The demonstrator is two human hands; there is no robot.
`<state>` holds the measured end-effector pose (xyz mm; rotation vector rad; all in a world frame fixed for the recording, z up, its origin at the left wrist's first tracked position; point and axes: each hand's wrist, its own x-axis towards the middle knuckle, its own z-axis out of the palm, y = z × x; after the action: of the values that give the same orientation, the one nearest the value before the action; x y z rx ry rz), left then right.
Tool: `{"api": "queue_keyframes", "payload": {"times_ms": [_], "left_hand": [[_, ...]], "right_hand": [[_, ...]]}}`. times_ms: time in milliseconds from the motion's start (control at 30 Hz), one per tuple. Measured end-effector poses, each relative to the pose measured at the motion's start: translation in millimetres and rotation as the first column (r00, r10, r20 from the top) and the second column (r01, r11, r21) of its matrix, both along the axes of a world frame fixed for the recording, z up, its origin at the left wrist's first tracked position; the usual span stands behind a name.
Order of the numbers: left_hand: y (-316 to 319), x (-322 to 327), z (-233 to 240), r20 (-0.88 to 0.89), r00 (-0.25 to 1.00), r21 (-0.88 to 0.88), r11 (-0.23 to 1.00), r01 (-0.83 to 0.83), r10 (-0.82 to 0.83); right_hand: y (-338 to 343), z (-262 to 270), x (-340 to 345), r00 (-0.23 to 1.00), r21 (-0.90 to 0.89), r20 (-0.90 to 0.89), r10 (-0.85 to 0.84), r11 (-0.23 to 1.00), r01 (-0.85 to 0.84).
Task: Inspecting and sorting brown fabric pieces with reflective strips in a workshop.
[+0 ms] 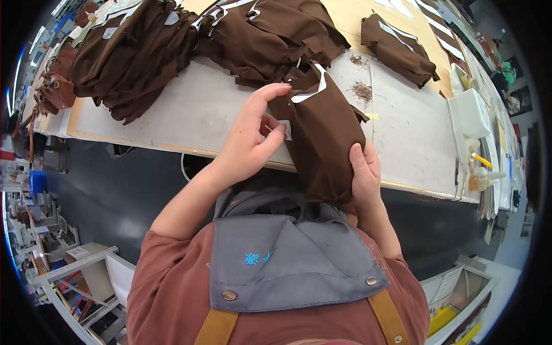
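My right hand (366,166) grips the right edge of a sewn brown fabric piece (330,133), thumb on its near face. The piece hangs over the table's front edge in front of my apron. A white strip (311,86) runs along its upper end. My left hand (254,129) is at the piece's left side, thumb and index finger apart. Its index fingertip reaches the upper left edge; whether it presses the cloth is hard to tell. Beside the thumb shows a small white patch (285,130).
Brown fabric pieces lie in a left heap (138,64) and a middle heap (276,34) on the worktable (207,108). A separate brown piece (399,49) lies right, near thread scraps (361,92). A white container (470,114) and an amber-liquid bottle (478,181) stand at the right end.
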<state>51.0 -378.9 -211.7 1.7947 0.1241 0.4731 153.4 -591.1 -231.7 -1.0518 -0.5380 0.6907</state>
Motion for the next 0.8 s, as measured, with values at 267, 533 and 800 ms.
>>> {"api": "queue_keyframes", "payload": {"times_ms": [267,533,800], "left_hand": [[26,-10,16,-0.167,0.968,-0.108,0.98,0.169,-0.185],[37,-7,46,-0.032,0.964,0.123,0.956,0.265,-0.264],[47,-16,50,0.065,0.952,0.205,0.938,0.28,-0.298]], "right_hand": [[3,2,3,0.998,-0.103,-0.058,-0.035,0.994,0.028],[64,95,55,0.239,-0.053,0.97,0.035,0.996,0.066],[108,114,72,0.132,-0.466,0.85,0.51,0.845,-0.262]]}}
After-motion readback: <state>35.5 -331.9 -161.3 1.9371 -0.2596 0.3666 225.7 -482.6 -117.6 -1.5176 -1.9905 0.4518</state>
